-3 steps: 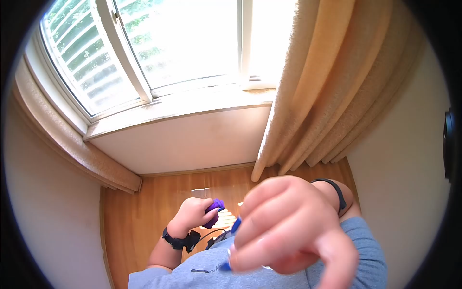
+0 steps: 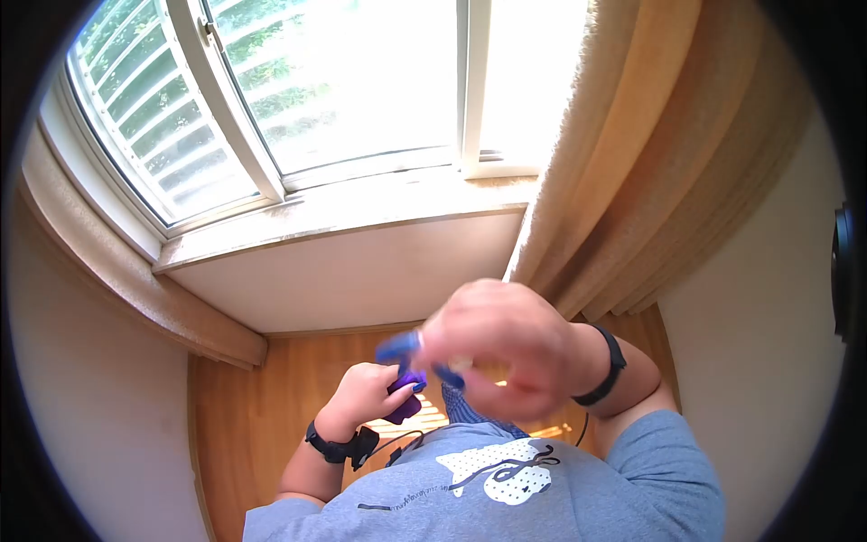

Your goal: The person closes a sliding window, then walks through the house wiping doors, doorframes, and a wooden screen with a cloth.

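Observation:
My left hand (image 2: 368, 395) is closed round a bunched purple thing (image 2: 404, 402), low in front of my grey shirt (image 2: 578, 479). Blurred by motion, my right hand (image 2: 501, 348) is raised close to the camera, just right of the purple thing. Its fingers are curled, with blue nails pointing left, and the thumb stands apart from them below. Whether something small is between those fingers is too smeared to tell. A black band (image 2: 612, 366) is on the right wrist and a black device (image 2: 339, 445) with a cable is on the left.
A bright window (image 2: 339, 90) with a stone sill (image 2: 361, 212) is ahead. Beige curtains hang at the right (image 2: 632, 163) and left (image 2: 117, 262). Below lies a wooden floor (image 2: 244, 415) with sunlit patches. A dark object (image 2: 842, 271) is at the right wall.
My right hand has moved up and left, away from the shirt, and turned, uncovering the shirt's print. The left hand still holds the purple thing in nearly the same place.

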A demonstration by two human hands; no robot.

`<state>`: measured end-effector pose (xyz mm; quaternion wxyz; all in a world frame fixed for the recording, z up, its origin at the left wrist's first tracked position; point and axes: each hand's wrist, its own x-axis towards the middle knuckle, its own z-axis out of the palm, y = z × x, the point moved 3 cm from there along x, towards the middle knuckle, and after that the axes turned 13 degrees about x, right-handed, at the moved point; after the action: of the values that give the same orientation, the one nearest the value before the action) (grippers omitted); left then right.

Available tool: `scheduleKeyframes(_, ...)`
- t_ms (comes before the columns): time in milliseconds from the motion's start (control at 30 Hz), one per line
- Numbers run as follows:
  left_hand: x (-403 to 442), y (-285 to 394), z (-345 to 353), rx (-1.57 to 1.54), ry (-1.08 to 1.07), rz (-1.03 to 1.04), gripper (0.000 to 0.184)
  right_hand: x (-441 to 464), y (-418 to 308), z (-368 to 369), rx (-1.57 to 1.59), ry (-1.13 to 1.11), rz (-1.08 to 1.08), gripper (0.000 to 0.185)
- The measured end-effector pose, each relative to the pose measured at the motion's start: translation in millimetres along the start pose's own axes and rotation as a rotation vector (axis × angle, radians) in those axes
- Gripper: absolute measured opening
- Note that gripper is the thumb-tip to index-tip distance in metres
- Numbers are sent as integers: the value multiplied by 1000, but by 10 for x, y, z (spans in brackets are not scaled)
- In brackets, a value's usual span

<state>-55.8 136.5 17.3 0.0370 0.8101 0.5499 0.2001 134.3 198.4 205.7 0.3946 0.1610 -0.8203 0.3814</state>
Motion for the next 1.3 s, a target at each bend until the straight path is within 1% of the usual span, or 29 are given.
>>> scheduleKeyframes(33,193,-185,31,-6,-21,-36,23,-92,437,-139,31,128,179,40)
scheduleKeyframes(67,375,-272,183,-40,-37,-85,23,-265,862,-380,-3,178,447,40)
scheduleKeyframes(100,706,-504,99,-9,-47,-98,22,-262,1282,-691,-190,246,566,40)
scheduleKeyframes(133,760,-643,58,-6,-90,-134,23,-406,1637,-794,-112,401,747,42)
scheduleKeyframes(167,830,-747,72,-14,-142,-168,24,-558,1942,-946,-252,423,890,42)
scheduleKeyframes(200,987,-888,52,-14,-178,-194,25,-639,2211,-1134,-291,502,937,47)
scheduleKeyframes(233,1164,-966,12,-10,-166,-180,26,-658,2395,-1334,-431,515,987,50)
scheduleKeyframes(333,1835,-1227,-111,48,-267,-115,27,-519,2852,-2030,-809,576,1130,65)
scheduleKeyframes(367,2033,-1312,-87,30,-289,-89,29,-541,3039,-2256,-879,497,1183,74)
scheduleKeyframes(400,2243,-1378,-106,50,-292,-65,29,-405,3104,-2445,-1012,496,1191,77)
scheduleKeyframes(467,2562,-1499,-31,66,-324,-34,31,-242,3259,-2728,-923,441,1323,74)
scheduleKeyframes(500,2681,-1585,10,15,-362,-71,32,-234,3381,-2842,-957,425,1239,73)
scheduleKeyframes(533,2768,-1650,38,-24,-406,-89,32,-233,3480,-2903,-953,406,1226,67)
scheduleKeyframes(600,2890,-1772,62,-91,-335,-11,32,-153,3506,-2972,-968,419,1030,58)
scheduleKeyframes(633,2953,-1803,38,-59,-405,-49,31,-117,3499,-2994,-984,437,957,51)
scheduleKeyframes(667,2987,-1934,106,-139,-408,-30,30,-103,3512,-3023,-988,396,957,51)
scheduleKeyframes(733,3109,-2099,116,-123,-418,33,28,-59,3541,-3124,-1003,332,936,50)
scheduleKeyframes(767,3103,-2125,131,-139,-376,48,28,-111,3559,-3093,-1029,343,889,48)
scheduleKeyframes(933,3276,-2280,148,-151,-518,85,34,-82,3630,-3183,-1034,237,951,45)
scheduleKeyframes(1000,3301,-2328,155,-184,-497,117,35,-89,3636,-3177,-1058,224,1021,43)
scheduleKeyframes(1100,3257,-2341,226,-205,-467,160,36,-228,3685,-3147,-898,264,941,42)
scheduleKeyframes(1200,3321,-2338,232,-229,-481,174,35,-233,3726,-3295,-843,188,976,42)
scheduleKeyframes(1233,3343,-2320,233,-232,-487,185,34,-187,3694,-3316,-761,206,993,39)
scheduleKeyframes(1267,3363,-2307,233,-235,-491,194,34,-189,3725,-3329,-731,157,952,36)
scheduleKeyframes(1300,3392,-2296,226,-237,-491,197,34,-135,3715,-3322,-740,96,974,35)
